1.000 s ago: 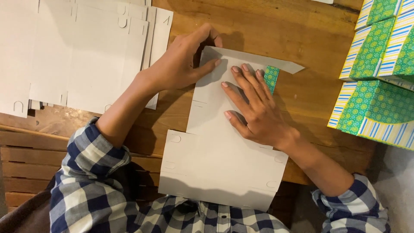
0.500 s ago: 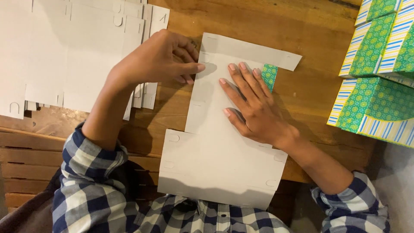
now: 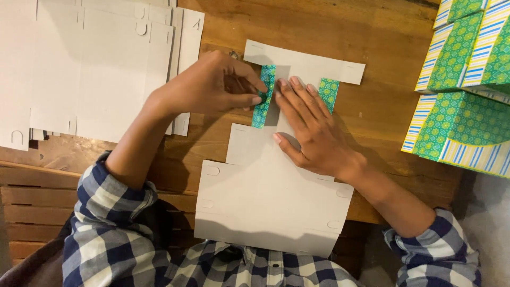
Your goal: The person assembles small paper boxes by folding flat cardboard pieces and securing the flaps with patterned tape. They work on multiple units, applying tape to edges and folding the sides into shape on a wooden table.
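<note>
Hands work a flat cardboard box blank (image 3: 271, 196) on a wooden table (image 3: 382, 37): the left hand (image 3: 212, 85) pinches a folded-up green patterned flap (image 3: 264, 95) between thumb and fingertips, while the right hand (image 3: 308, 127) lies spread, fingers pressing the blank flat just beside it. A second green flap (image 3: 329, 91) shows past the right fingers. Unfolded white blanks (image 3: 90, 64) are stacked to the left; finished green striped boxes (image 3: 467, 79) stand at right.
</note>
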